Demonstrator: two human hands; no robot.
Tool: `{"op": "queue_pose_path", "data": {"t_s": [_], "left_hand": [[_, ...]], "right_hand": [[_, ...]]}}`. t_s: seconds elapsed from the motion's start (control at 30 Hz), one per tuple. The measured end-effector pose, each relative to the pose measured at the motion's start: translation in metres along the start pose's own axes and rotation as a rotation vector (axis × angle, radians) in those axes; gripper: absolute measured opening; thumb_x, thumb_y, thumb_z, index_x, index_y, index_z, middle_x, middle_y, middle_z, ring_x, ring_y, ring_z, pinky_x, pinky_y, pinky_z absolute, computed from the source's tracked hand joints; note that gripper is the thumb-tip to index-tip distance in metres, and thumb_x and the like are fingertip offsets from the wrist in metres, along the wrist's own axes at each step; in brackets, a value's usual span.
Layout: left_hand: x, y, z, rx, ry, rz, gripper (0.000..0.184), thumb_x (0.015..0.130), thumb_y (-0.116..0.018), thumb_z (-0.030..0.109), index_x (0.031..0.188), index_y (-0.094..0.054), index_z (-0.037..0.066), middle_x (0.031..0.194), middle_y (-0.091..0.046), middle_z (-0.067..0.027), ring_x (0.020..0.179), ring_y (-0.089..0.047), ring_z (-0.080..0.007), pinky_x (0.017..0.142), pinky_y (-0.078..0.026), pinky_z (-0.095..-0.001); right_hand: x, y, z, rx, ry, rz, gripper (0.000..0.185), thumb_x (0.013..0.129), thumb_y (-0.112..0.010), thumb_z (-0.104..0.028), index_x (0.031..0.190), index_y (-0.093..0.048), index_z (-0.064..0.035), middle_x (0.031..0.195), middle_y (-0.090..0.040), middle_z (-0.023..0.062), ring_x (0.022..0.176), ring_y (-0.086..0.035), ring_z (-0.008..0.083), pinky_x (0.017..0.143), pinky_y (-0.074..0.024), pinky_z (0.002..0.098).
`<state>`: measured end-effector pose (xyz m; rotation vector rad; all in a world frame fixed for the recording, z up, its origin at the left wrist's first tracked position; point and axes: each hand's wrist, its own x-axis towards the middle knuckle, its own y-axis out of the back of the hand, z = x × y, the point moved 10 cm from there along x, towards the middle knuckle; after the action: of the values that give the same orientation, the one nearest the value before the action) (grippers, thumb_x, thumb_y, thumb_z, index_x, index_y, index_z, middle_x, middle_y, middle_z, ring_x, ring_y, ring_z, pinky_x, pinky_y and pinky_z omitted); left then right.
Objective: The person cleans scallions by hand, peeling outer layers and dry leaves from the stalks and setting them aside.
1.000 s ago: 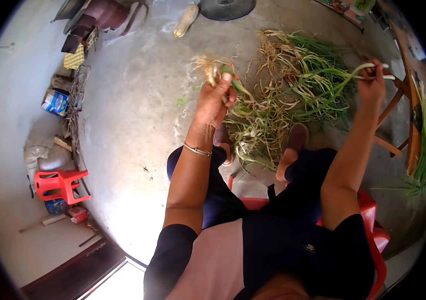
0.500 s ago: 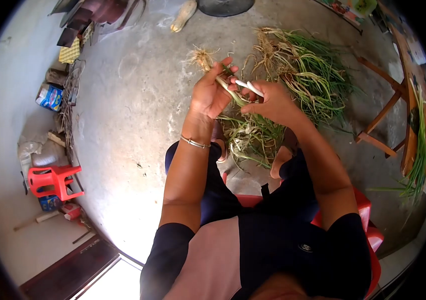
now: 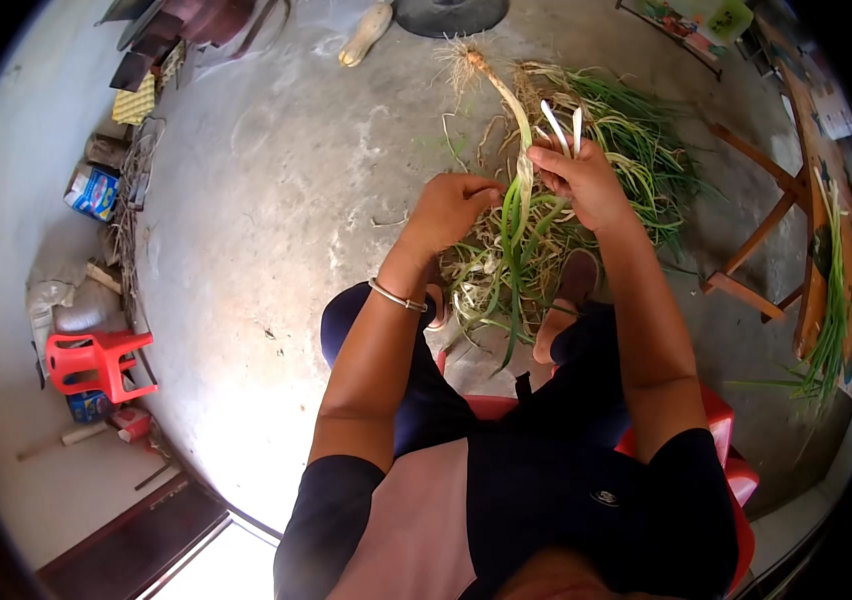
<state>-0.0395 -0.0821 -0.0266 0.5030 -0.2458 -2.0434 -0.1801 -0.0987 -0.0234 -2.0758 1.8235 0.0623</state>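
Note:
My right hand (image 3: 581, 180) holds several green onions. Two or more show clean white ends (image 3: 566, 130), and an unpeeled one (image 3: 506, 95) has brown roots pointing up and away, its green leaves hanging down toward my feet. Just left of those leaves, my left hand (image 3: 456, 208) is closed with its fingertips pinched; what they hold, if anything, is too small to tell. Beyond and right of my hands lies a heap of green onions (image 3: 646, 135) on the floor. Peeled-off leaves and skins (image 3: 486, 280) are piled between my feet.
A wooden stand (image 3: 816, 240) at the right bears long green onions (image 3: 834, 310). At the left wall are a red plastic chair (image 3: 101, 365) and a blue box (image 3: 93, 192). A squash (image 3: 366, 35) and a black round lid (image 3: 449, 14) lie on the far floor.
My right hand first came in from the right to my left hand, then rose a little. The rooted onion passed from my left hand to my right, and my left hand moved nearer my body.

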Motion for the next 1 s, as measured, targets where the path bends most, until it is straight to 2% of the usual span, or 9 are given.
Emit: {"op": "queue_pose_path", "data": {"t_s": [0.03, 0.1, 0.2, 0.43, 0.57, 0.67, 0.83, 0.9, 1.0], "left_hand": [[0.000, -0.003, 0.001, 0.001, 0.000, -0.001, 0.029, 0.085, -0.056, 0.021, 0.105, -0.061, 0.000, 0.086, -0.063, -0.0054, 0.080, -0.056, -0.0124, 0.076, -0.043, -0.0262], [0.002, -0.012, -0.002, -0.531, 0.050, -0.006, 0.026, 0.085, -0.057, 0.018, 0.101, -0.061, -0.002, 0.083, -0.063, -0.0031, 0.073, -0.055, -0.0096, 0.071, -0.043, -0.0237], [0.003, -0.016, 0.008, -0.561, -0.024, 0.006, 0.022, 0.084, -0.058, 0.012, 0.099, -0.061, -0.003, 0.085, -0.063, -0.0019, 0.073, -0.054, -0.0074, 0.068, -0.043, -0.0215], [0.009, -0.005, -0.007, -0.414, -0.004, 0.177, 0.017, 0.081, -0.062, 0.007, 0.094, -0.060, -0.003, 0.082, -0.062, -0.0029, 0.074, -0.054, -0.0060, 0.066, -0.043, -0.0201], [0.010, -0.006, -0.011, -0.415, 0.007, 0.167, 0.016, 0.081, -0.061, 0.006, 0.094, -0.060, -0.004, 0.080, -0.062, -0.0038, 0.072, -0.055, -0.0067, 0.066, -0.043, -0.0203], [0.011, -0.006, -0.011, -0.450, -0.037, 0.154, 0.016, 0.081, -0.060, 0.004, 0.095, -0.060, -0.003, 0.079, -0.062, -0.0032, 0.070, -0.055, -0.0072, 0.065, -0.044, -0.0201], [0.013, -0.018, -0.009, -0.312, -0.030, 0.040, 0.015, 0.081, -0.057, 0.004, 0.096, -0.060, -0.001, 0.082, -0.061, -0.0016, 0.075, -0.054, -0.0071, 0.069, -0.043, -0.0205], [0.011, -0.017, -0.003, -0.240, -0.040, 0.034, 0.015, 0.082, -0.056, 0.005, 0.095, -0.060, -0.001, 0.082, -0.061, -0.0013, 0.076, -0.053, -0.0067, 0.070, -0.042, -0.0201], [0.010, -0.018, 0.002, -0.266, -0.090, 0.092, 0.013, 0.083, -0.056, 0.007, 0.094, -0.059, -0.001, 0.082, -0.059, -0.0005, 0.076, -0.051, -0.0057, 0.069, -0.040, -0.0194]], "right_hand": [[0.000, -0.003, 0.000, 0.012, -0.005, -0.028, 0.020, 0.074, -0.070, -0.018, 0.082, -0.061, -0.0017, 0.063, -0.053, -0.0016, 0.050, -0.044, 0.0055, 0.045, -0.0318, 0.0200], [0.002, -0.003, 0.005, 0.009, -0.013, -0.021, 0.021, 0.074, -0.069, -0.019, 0.083, -0.061, -0.0014, 0.064, -0.054, -0.0013, 0.050, -0.044, 0.0057, 0.046, -0.0328, 0.0196], [-0.001, -0.006, 0.005, -0.014, 0.012, -0.007, 0.024, 0.075, -0.069, -0.021, 0.084, -0.060, -0.0009, 0.065, -0.054, -0.0008, 0.051, -0.045, 0.0061, 0.047, -0.0344, 0.0192], [0.001, -0.011, 0.005, -0.256, 0.188, -0.007, 0.029, 0.070, -0.074, -0.016, 0.087, -0.056, -0.0007, 0.068, -0.055, 0.0000, 0.060, -0.049, 0.0058, 0.053, -0.0399, 0.0197], [0.002, -0.009, 0.007, -0.317, 0.196, -0.017, 0.029, 0.067, -0.074, -0.016, 0.086, -0.058, -0.0009, 0.071, -0.058, 0.0013, 0.064, -0.052, 0.0073, 0.058, -0.0433, 0.0224], [0.003, 0.009, -0.002, -0.442, 0.224, 0.121, 0.028, 0.067, -0.074, -0.017, 0.086, -0.061, 0.0005, 0.074, -0.060, 0.0026, 0.065, -0.053, 0.0080, 0.060, -0.0431, 0.0226], [0.002, 0.021, -0.016, -0.348, 0.313, 0.137, 0.020, 0.072, -0.070, -0.011, 0.086, -0.062, 0.0007, 0.074, -0.060, 0.0015, 0.067, -0.052, 0.0076, 0.062, -0.0422, 0.0229], [0.004, 0.023, -0.010, -0.418, 0.239, 0.114, 0.022, 0.075, -0.068, -0.008, 0.092, -0.060, 0.0035, 0.081, -0.061, 0.0021, 0.072, -0.052, 0.0067, 0.066, -0.0431, 0.0225], [-0.002, 0.015, -0.025, -0.501, 0.389, 0.103, 0.021, 0.075, -0.067, -0.007, 0.092, -0.060, 0.0022, 0.081, -0.060, 0.0016, 0.074, -0.052, 0.0070, 0.068, -0.0433, 0.0238]]}}
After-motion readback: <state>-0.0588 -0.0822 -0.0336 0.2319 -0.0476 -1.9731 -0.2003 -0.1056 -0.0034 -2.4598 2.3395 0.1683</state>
